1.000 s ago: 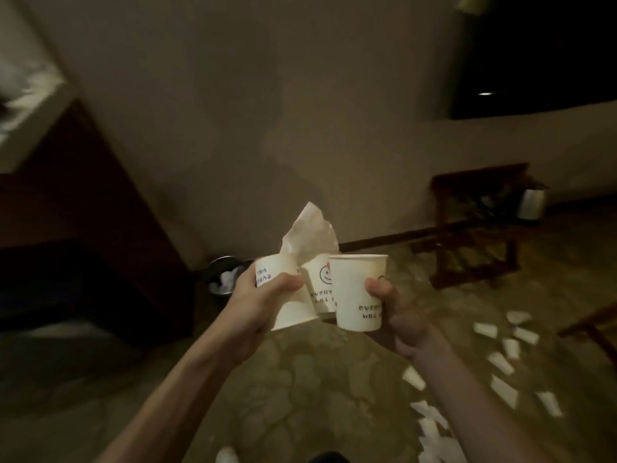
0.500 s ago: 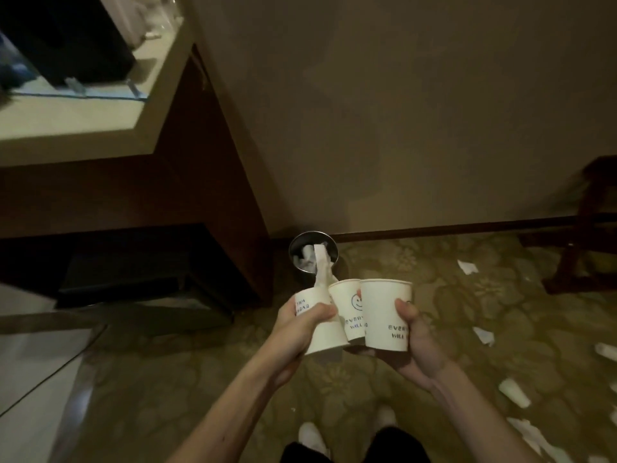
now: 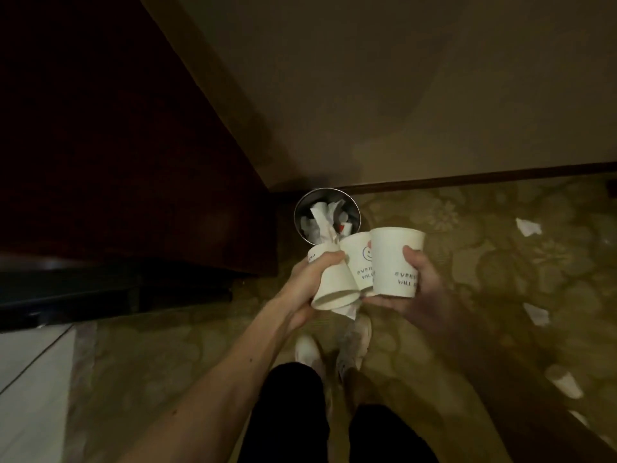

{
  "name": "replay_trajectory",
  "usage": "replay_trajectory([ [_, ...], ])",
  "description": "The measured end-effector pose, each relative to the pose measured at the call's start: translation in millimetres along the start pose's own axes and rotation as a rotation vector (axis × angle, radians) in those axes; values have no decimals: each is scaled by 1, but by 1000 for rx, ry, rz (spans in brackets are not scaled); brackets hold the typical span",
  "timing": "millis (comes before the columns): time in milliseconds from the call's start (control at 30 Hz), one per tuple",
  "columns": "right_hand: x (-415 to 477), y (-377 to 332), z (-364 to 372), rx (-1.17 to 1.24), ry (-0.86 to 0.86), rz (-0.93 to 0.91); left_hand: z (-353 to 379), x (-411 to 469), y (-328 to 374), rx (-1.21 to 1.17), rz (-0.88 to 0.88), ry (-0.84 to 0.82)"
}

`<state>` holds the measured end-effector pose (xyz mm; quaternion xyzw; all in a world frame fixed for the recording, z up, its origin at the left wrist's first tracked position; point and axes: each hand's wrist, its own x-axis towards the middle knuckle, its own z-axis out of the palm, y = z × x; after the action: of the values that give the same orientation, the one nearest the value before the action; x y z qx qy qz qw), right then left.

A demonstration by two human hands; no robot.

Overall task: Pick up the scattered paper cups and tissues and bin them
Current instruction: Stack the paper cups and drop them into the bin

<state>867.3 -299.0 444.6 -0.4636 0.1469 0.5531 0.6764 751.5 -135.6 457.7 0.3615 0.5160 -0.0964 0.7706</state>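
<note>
Carpet (image 3: 467, 279) underfoot; left grip (image 3: 314, 272) clasps tilted cup (image 3: 334, 289) and tissue (image 3: 348, 310); right grip (image 3: 424, 285) clasps upright cup (image 3: 394, 259).

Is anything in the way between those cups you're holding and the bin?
No, nothing visible. The left hand and right hand hold the paper cups just short of the open metal bin, which already has tissues in it.
</note>
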Motion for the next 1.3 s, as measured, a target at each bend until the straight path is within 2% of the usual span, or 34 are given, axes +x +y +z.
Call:
replay_trajectory([
  [100, 73, 6, -17, -34, -65, 20, -10, 82, 4, 46, -19, 21],
  [233, 168, 25, -39, -83, 70, 25, -29, 183, 3, 141, -80, 57],
  [333, 227, 43, -48, -108, 106, 42, -45, 248, 2, 225, -121, 73],
  [433, 278, 54, -56, -227, 100, 120, -59, 304, 7, 344, -90, 88],
  [500, 311, 58, -57, -294, 158, 146, -65, 337, 17, 435, -65, 122],
  [633, 372, 61, -53, -343, 218, 153, -74, 400, 41, 551, -23, 251],
  [733, 399, 61, -54, -299, 249, 230, -83, 434, 44, 626, 65, 324],
  [867, 408, 60, -63, -190, 264, 302, -96, 450, 41, 631, -13, 263],
  [967, 390, 63, -68, -264, 235, 322, -97, 450, 47, 707, 25, 285],
  [1033, 369, 59, -68, -284, 271, 235, -88, 442, 55, 806, 101, 264],
  [1133, 325, 44, -70, -215, 453, 26, -59, 410, 74, 953, 226, 200],
  [1200, 279, 29, -67, -230, 506, -135, -26, 374, 90, 982, 293, 125],
  [1300, 198, 1, -58, -277, 573, -273, 34, 304, 112, 1010, 385, -28],
])
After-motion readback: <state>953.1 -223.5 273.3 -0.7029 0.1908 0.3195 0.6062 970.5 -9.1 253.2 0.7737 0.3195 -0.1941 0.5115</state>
